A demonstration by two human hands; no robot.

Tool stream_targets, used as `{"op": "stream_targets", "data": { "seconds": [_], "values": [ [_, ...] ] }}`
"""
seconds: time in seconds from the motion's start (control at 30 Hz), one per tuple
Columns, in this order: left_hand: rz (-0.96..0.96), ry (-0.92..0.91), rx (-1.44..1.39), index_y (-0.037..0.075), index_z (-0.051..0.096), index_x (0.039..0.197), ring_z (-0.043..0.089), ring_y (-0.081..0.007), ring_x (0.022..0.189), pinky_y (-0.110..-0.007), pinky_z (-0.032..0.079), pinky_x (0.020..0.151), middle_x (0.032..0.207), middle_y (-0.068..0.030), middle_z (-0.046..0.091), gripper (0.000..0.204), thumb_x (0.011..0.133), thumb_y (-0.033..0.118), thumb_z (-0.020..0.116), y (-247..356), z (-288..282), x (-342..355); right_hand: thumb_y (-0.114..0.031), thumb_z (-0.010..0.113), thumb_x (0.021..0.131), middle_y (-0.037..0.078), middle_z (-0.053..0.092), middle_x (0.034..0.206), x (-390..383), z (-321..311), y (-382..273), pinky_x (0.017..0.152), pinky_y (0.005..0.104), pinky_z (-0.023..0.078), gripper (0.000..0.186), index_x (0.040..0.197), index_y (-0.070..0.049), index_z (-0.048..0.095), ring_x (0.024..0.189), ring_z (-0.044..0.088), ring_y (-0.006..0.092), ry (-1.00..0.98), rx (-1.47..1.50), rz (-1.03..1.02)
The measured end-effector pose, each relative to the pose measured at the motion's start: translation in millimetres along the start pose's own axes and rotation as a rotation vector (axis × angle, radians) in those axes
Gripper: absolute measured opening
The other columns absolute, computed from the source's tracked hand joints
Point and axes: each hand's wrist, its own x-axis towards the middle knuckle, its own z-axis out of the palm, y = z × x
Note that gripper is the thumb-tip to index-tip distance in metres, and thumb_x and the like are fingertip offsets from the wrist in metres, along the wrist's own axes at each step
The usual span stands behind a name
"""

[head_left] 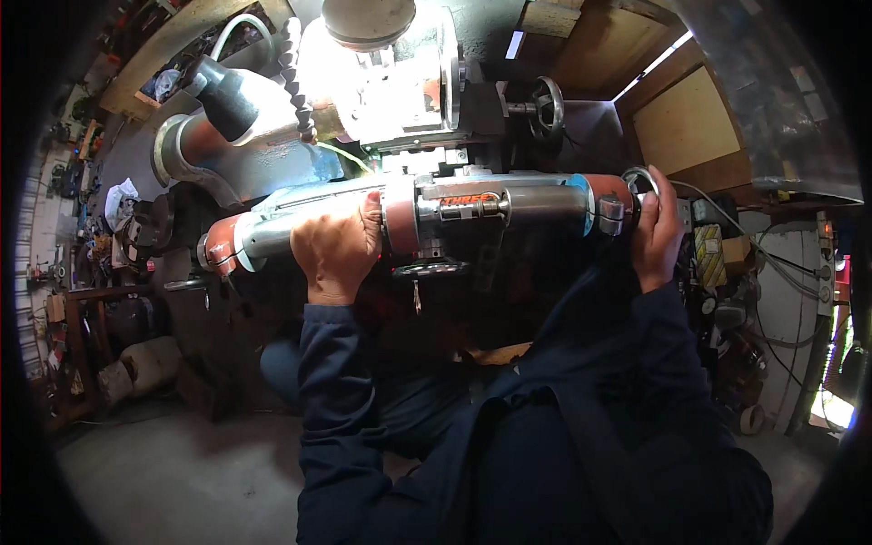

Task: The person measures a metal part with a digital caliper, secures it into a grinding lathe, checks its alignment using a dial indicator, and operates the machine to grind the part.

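Observation:
A long steel machine slide (545, 209) with rust-red end castings runs crosswise in front of me, with a small cylindrical fitting and a printed label near its middle. My left hand (334, 245) grips the slide left of its red middle collar (400, 218), thumb up and fingers largely hidden. At the right end my right hand (656, 232) has its fingers closed on a chrome handwheel (638, 180). Another handwheel (431, 270) sits horizontally below the middle collar.
Behind the slide stands a brightly lit machine (409, 113) with a black lamp (227, 104), a segmented hose and a side handwheel (548, 109). Cluttered shelves (64, 227) line the left. Cables (772, 263), boxes and tools fill the right. A grey concrete floor (182, 463) shows below.

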Motion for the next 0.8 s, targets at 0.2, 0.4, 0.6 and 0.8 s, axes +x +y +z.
{"op": "stream_targets", "data": {
  "seconds": [0.2, 0.4, 0.6, 0.8],
  "values": [
    [0.004, 0.086, -0.012, 0.01, 0.068, 0.06, 0.056, -0.034, 0.046, -0.045, 0.041, 0.047, 0.052, -0.0117, 0.057, 0.046, 0.097, 0.036, 0.058, 1, 4, -3, -0.016, 0.046, 0.101, 0.023, 0.069, 0.107, 55, -9, 15, 0.089, 0.0424, 0.052, 0.031, 0.118, 0.003, 0.064, 0.106, 0.067, 0.0382, -0.366, -0.07, 0.034],
    [0.011, 0.116, 0.0, 0.009, 0.067, 0.061, 0.054, -0.0344, 0.045, -0.045, 0.04, 0.046, 0.051, -0.0125, 0.055, 0.045, 0.096, 0.037, 0.059, -4, 12, -6, -0.031, 0.056, 0.097, 0.017, 0.068, 0.088, 138, 20, 6, 0.049, 0.0412, 0.052, 0.04, 0.098, 0.007, 0.068, 0.071, 0.071, 0.0271, -1.238, -0.458, 0.438],
    [-0.003, 0.097, -0.003, 0.009, 0.068, 0.061, 0.054, -0.0335, 0.044, -0.044, 0.039, 0.045, 0.051, -0.012, 0.055, 0.045, 0.096, 0.036, 0.059, -7, 6, -8, -0.047, 0.057, 0.097, 0.024, 0.072, 0.107, 112, 27, 7, 0.079, 0.0396, 0.056, 0.059, 0.127, 0.003, 0.061, 0.088, 0.073, 0.0337, -0.469, -0.458, 0.121],
    [0.02, 0.105, -0.036, 0.011, 0.068, 0.058, 0.054, -0.0333, 0.042, -0.044, 0.04, 0.044, 0.05, -0.0106, 0.056, 0.045, 0.096, 0.035, 0.059, -1, 3, 0, -0.033, 0.057, 0.101, 0.023, 0.072, 0.108, 27, -7, -17, 0.078, 0.0419, 0.056, 0.042, 0.128, 0.0, 0.062, 0.094, 0.071, 0.0397, -0.052, -0.203, 0.191]
  ]
}}
